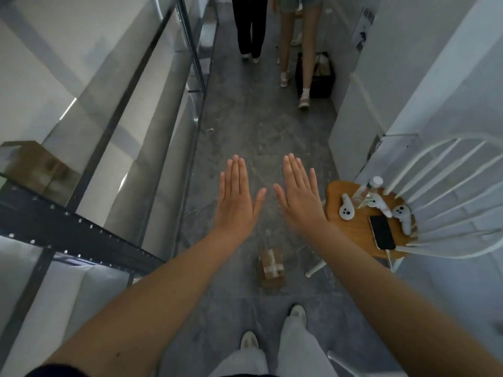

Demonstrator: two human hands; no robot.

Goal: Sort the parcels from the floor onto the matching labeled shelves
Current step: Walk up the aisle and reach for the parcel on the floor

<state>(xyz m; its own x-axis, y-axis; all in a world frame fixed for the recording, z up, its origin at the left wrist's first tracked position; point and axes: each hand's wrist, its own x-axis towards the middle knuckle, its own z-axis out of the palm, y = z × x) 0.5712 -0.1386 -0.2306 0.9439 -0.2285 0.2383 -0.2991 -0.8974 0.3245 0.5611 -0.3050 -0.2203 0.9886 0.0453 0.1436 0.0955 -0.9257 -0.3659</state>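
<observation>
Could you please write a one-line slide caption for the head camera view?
Both empty hands, left and right, spread flat above a taped cardboard parcel on the floor.

Single head-worn wide-angle view, pitched steeply down an aisle floor (258, 126); own arms near, shelving (81, 229) at left.

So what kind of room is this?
Probably a narrow storeroom or small parcel depot. A metal shelving rack runs down the left with a cardboard box on it, a taped parcel lies on the bare concrete floor, and a black crate sits further along the aisle.
</observation>
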